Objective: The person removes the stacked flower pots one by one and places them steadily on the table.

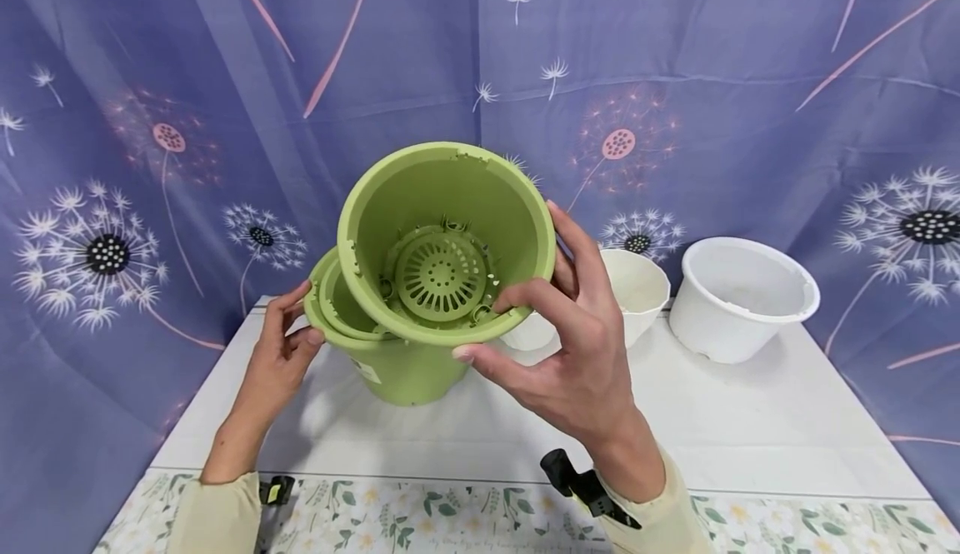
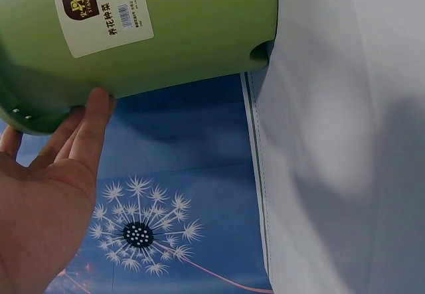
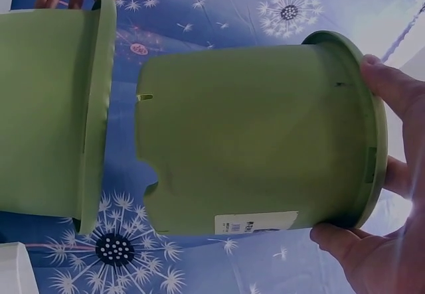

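Note:
A green flowerpot (image 1: 450,179) is held up in my right hand (image 1: 577,346), which grips its rim at the right with the thumb outside and a finger over the edge. Its mouth faces me, showing a slotted round grate in its base. In the right wrist view this raised pot (image 3: 252,135) hangs apart from another green pot (image 3: 46,108). That lower pot (image 1: 405,375) stands on the table, with a second rim nested inside its own. My left hand (image 1: 277,362) holds its rim at the left. A label (image 2: 103,15) shows on its side.
A white pot (image 1: 720,329) stands at the right on the white tabletop (image 1: 735,429). Beside it is a white faceted pot (image 1: 637,287), with another white piece (image 1: 528,333) partly hidden behind the green pots. A purple dandelion-print curtain (image 1: 420,54) hangs behind; floral cloth (image 1: 420,512) lies along the front.

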Demonstrator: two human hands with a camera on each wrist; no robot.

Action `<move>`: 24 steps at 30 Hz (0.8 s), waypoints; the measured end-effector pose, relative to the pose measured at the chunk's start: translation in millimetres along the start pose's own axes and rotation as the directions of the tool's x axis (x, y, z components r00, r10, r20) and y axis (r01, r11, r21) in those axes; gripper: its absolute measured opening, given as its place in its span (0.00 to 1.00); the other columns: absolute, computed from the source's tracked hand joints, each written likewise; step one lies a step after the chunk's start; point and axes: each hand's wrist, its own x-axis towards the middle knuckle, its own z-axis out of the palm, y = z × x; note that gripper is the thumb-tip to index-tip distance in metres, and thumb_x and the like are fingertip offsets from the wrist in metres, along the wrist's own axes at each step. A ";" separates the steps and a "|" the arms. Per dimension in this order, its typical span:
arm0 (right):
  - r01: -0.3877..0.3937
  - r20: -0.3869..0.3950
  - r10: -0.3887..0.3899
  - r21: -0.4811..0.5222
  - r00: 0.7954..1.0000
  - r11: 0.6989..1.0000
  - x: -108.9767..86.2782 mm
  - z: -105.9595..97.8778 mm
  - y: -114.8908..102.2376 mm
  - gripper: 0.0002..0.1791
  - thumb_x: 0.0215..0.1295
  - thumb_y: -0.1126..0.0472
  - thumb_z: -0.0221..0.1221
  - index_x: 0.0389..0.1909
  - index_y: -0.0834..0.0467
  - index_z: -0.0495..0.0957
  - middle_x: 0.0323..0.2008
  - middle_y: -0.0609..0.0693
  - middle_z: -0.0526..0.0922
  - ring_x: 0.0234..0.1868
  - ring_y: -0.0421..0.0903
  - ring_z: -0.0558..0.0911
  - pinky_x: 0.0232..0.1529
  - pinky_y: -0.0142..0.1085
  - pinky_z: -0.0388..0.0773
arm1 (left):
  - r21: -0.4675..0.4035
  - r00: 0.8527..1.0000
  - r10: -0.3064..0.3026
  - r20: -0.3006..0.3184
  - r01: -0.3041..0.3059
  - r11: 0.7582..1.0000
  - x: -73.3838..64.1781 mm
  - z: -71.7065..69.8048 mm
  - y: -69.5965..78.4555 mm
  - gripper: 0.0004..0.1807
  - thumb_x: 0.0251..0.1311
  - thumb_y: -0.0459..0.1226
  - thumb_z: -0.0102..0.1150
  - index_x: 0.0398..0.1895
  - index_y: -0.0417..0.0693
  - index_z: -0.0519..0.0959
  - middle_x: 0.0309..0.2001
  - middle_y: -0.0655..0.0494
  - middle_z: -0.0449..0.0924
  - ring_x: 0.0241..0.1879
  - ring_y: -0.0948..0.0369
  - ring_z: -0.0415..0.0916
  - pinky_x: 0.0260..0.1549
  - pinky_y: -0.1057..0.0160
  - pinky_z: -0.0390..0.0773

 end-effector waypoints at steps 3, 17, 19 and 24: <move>0.000 0.005 0.000 0.002 1.000 1.000 -0.6 -1.3 -1.3 0.29 0.65 0.36 0.71 0.30 0.60 0.81 0.76 0.70 0.62 0.67 0.67 0.79 0.68 0.54 0.77 | -0.014 1.000 0.000 0.001 0.000 1.000 0.7 0.8 -0.6 0.34 0.84 0.36 0.49 0.86 0.59 0.53 0.74 0.47 0.64 0.60 0.72 0.78 0.54 0.76 0.77; -0.040 0.006 0.040 -0.013 0.999 0.999 -4.8 -15.9 -4.8 0.29 0.64 0.37 0.72 0.31 0.61 0.83 0.76 0.68 0.63 0.66 0.68 0.79 0.67 0.50 0.78 | -0.008 1.000 0.025 0.009 -0.025 1.000 2.3 1.3 1.3 0.34 0.83 0.34 0.49 0.86 0.56 0.53 0.75 0.37 0.62 0.60 0.74 0.77 0.55 0.76 0.77; -0.044 0.007 0.044 -0.014 0.999 0.999 -5.9 -18.0 -4.6 0.29 0.64 0.36 0.72 0.31 0.61 0.83 0.76 0.68 0.63 0.66 0.68 0.79 0.67 0.49 0.78 | -0.012 1.000 0.025 0.006 -0.025 1.000 1.6 1.4 1.4 0.34 0.83 0.34 0.50 0.86 0.55 0.53 0.75 0.38 0.63 0.60 0.73 0.78 0.54 0.77 0.77; -0.044 0.010 0.044 -0.026 0.999 0.999 -8.3 -21.5 -2.3 0.29 0.63 0.37 0.73 0.30 0.61 0.83 0.76 0.68 0.64 0.65 0.68 0.79 0.67 0.47 0.78 | -0.018 1.000 0.019 0.000 -0.019 1.000 0.4 1.2 1.3 0.34 0.83 0.34 0.50 0.86 0.55 0.53 0.74 0.41 0.64 0.59 0.73 0.78 0.54 0.77 0.76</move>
